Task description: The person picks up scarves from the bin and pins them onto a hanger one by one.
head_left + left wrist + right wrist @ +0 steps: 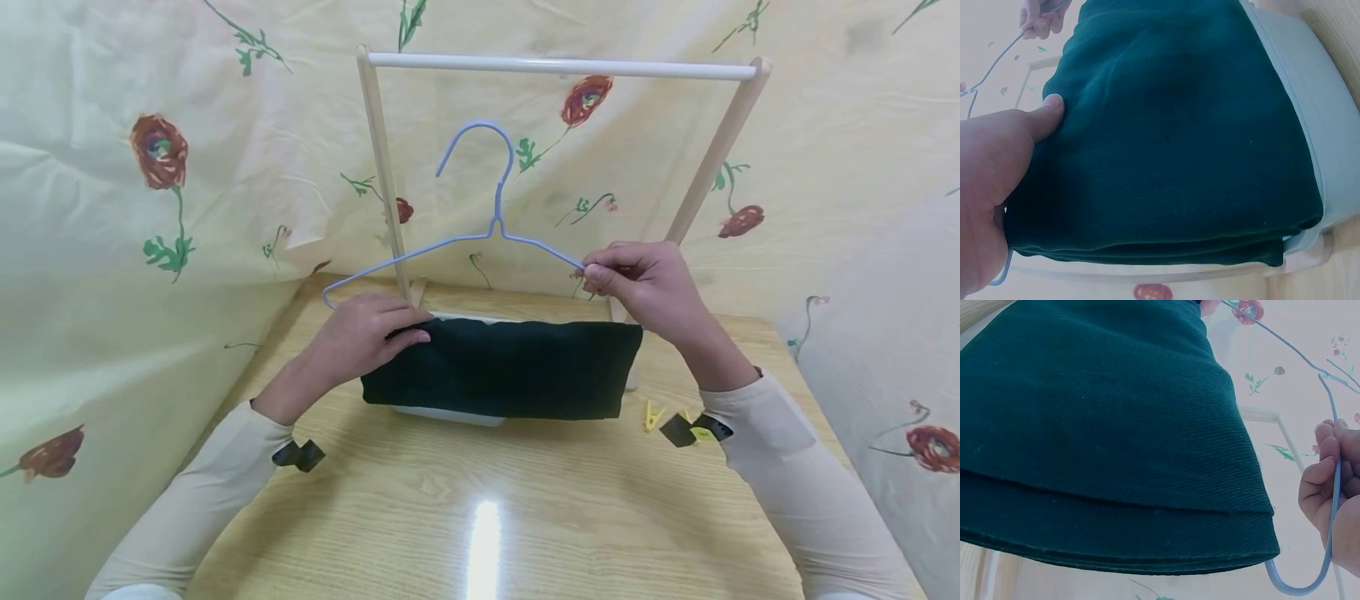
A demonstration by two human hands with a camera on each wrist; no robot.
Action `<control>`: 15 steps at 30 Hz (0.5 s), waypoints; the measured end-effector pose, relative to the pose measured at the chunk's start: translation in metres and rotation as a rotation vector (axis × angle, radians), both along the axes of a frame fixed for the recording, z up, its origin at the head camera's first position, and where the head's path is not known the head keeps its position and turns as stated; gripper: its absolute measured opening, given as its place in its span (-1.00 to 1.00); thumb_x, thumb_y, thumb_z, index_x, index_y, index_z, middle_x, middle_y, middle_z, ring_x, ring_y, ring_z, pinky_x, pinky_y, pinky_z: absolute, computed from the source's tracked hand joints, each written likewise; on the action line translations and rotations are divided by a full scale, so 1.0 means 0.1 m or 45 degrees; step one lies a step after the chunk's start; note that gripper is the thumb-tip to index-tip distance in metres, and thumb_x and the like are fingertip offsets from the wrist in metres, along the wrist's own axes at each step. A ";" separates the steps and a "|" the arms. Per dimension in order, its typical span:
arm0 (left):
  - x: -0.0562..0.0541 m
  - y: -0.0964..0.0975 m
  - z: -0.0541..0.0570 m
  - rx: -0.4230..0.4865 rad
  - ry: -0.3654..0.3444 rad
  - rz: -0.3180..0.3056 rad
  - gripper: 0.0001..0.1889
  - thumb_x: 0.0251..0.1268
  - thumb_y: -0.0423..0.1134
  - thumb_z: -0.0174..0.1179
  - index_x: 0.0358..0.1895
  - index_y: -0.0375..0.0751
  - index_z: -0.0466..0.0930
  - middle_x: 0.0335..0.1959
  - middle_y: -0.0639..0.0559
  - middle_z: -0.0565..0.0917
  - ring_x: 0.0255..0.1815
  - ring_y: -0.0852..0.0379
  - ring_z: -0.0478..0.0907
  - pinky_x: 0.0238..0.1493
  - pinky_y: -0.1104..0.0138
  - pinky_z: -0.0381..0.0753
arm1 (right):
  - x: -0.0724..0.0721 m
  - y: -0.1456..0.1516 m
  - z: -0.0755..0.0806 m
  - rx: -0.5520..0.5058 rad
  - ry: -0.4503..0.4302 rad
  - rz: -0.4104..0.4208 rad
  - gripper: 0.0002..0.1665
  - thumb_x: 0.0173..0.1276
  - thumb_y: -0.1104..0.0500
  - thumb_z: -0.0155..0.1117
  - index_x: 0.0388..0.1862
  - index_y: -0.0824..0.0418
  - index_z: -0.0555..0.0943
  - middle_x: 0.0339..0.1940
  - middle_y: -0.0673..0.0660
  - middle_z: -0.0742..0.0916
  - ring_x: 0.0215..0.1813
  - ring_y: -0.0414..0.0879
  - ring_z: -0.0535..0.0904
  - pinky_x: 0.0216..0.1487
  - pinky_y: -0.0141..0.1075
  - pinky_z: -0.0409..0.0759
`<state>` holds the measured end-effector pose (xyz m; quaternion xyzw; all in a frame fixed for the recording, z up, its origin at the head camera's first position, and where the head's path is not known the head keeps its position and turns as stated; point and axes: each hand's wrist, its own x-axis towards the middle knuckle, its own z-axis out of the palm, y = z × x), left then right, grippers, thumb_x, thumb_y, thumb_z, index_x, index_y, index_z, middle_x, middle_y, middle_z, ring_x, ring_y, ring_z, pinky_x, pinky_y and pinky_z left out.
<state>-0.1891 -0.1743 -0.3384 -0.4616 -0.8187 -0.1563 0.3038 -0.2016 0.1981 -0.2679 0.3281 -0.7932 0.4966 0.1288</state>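
Note:
A light blue wire hanger [498, 202] is held up with its hook pointing upward. My right hand [652, 287] pinches its right shoulder between thumb and fingers. Below hangs a folded dark green cloth [517, 371], its layered edges showing in the right wrist view. My left hand [367, 337] grips the cloth's upper left corner, thumb in front and the other fingers behind. The hanger's left end sticks out past that hand. In the right wrist view the hanger's rounded end runs under the cloth's edge; most of its lower bar is hidden.
A white plastic container [453, 415] stands on the wooden table [420, 492], mostly covered by the cloth. Behind rises a wooden rack with a white rod [562, 66]. Yellow clothespins [651, 417] lie at the right, near my right sleeve. Flowered fabric [247, 167] surrounds the table.

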 end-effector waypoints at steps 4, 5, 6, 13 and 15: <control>0.00 0.01 0.00 0.012 -0.004 -0.011 -0.75 0.20 -0.23 0.48 -0.10 -0.25 0.79 -0.29 -0.03 0.80 -0.28 0.02 0.75 -0.17 0.12 0.71 | 0.01 -0.01 0.00 0.000 -0.001 -0.003 -0.88 0.39 0.51 0.25 -0.18 0.57 0.71 -0.37 -0.14 0.78 -0.39 -0.28 0.69 -0.23 -0.48 0.68; 0.00 0.01 -0.01 0.012 -0.010 -0.008 -0.75 0.21 -0.23 0.48 -0.09 -0.25 0.79 -0.28 -0.04 0.80 -0.27 0.02 0.75 -0.16 0.12 0.72 | 0.01 -0.01 0.00 -0.003 -0.001 -0.003 -0.88 0.39 0.52 0.25 -0.19 0.57 0.71 -0.37 -0.14 0.78 -0.40 -0.28 0.69 -0.24 -0.49 0.68; 0.00 0.01 -0.01 0.013 -0.015 -0.005 -0.75 0.22 -0.22 0.47 -0.08 -0.25 0.78 -0.27 -0.04 0.80 -0.26 0.02 0.76 -0.15 0.12 0.72 | 0.01 -0.01 -0.01 -0.004 -0.002 -0.003 -0.88 0.38 0.52 0.25 -0.19 0.56 0.71 -0.37 -0.13 0.78 -0.40 -0.28 0.68 -0.24 -0.49 0.68; 0.07 -0.07 0.02 0.089 -0.074 -0.020 -0.64 0.24 -0.20 0.45 0.03 -0.31 0.72 -0.08 -0.12 0.79 -0.08 -0.05 0.75 0.01 0.05 0.69 | 0.00 0.00 -0.04 -0.016 -0.026 -0.008 -0.88 0.39 0.52 0.25 -0.19 0.56 0.71 -0.37 -0.11 0.78 -0.40 -0.27 0.69 -0.25 -0.48 0.68; 0.10 -0.11 0.07 0.106 -0.101 -0.031 -0.63 0.24 -0.20 0.44 0.06 -0.32 0.71 -0.04 -0.13 0.78 -0.03 -0.07 0.74 0.06 0.03 0.67 | 0.00 0.01 -0.04 -0.015 -0.034 -0.009 -0.87 0.40 0.51 0.25 -0.18 0.56 0.71 -0.36 -0.10 0.79 -0.39 -0.27 0.69 -0.24 -0.48 0.69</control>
